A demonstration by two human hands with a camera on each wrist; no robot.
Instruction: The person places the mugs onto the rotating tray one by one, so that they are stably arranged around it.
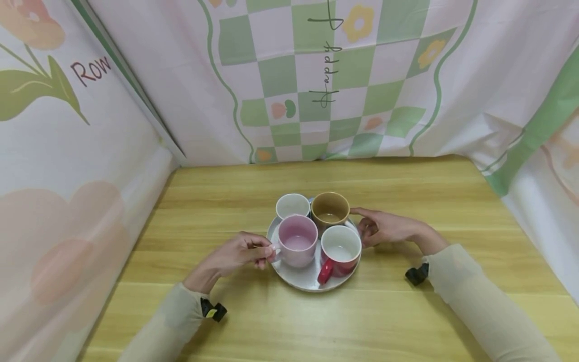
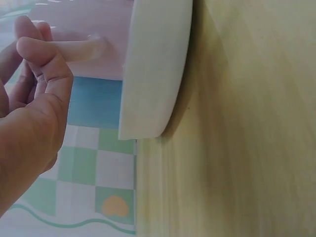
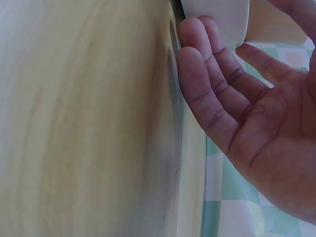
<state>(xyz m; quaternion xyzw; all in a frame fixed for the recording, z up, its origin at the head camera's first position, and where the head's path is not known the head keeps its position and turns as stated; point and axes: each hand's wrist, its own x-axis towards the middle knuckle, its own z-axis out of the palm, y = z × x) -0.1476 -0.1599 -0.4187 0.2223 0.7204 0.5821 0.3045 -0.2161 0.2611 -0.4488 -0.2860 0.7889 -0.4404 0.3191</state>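
Observation:
A round white plate on the wooden table carries a pink mug, a red mug with a white inside, a brown cup and a small white cup. My left hand pinches the pink mug's handle. In the left wrist view, my left hand's fingertips close round that pale handle above the plate rim. My right hand lies open at the plate's right side, index finger by the brown cup. In the right wrist view, my right hand shows an open palm with its fingertips against the plate rim.
The wooden table is boxed in by patterned cloth walls on the left, back and right. Bare wood lies in front of and around the plate.

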